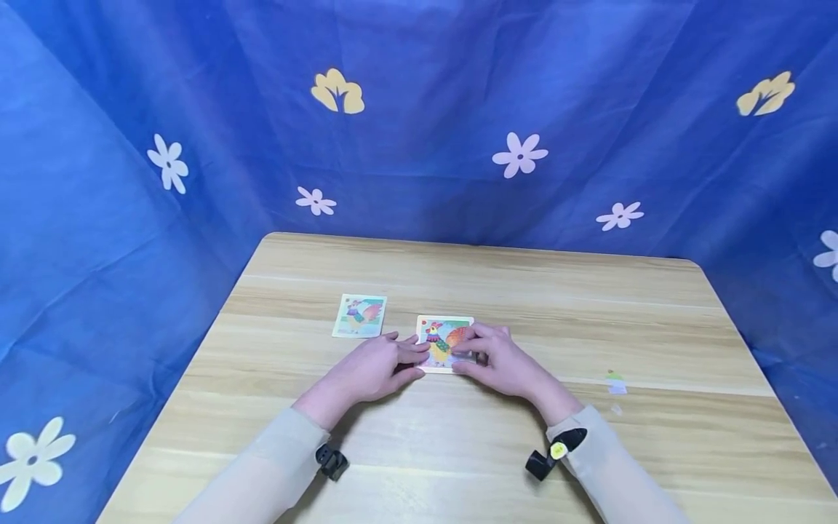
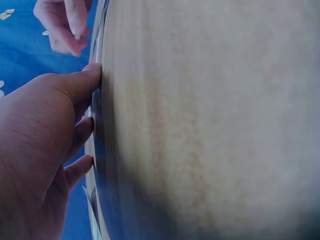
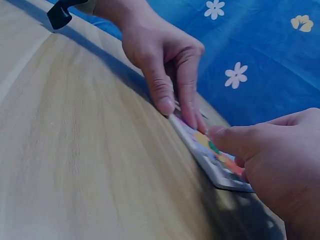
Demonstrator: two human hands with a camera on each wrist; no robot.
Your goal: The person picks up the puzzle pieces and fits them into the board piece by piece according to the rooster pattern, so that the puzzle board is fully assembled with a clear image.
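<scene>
A small white-rimmed rooster jigsaw puzzle (image 1: 435, 362) lies on the wooden table in the head view. My left hand (image 1: 382, 365) rests its nearly straight fingers on the puzzle's left side, thumb at the near left corner. Over the right part of the puzzle, my right hand (image 1: 500, 360) has its fingers bent toward the thumb. A tiny pale puzzle piece shows between the fingertips of the right hand (image 2: 62, 25) in the left wrist view, mostly hidden. In the right wrist view the puzzle (image 3: 207, 155) has a greyish patch near its right end, beside the right fingers.
A matching rooster picture card (image 1: 360, 316) lies behind the left hand, to the left of the puzzle. Loose green and lilac puzzle pieces (image 1: 616, 384) lie to the right on the table (image 1: 524, 291). A blue flowered cloth (image 1: 419, 145) hangs behind the table.
</scene>
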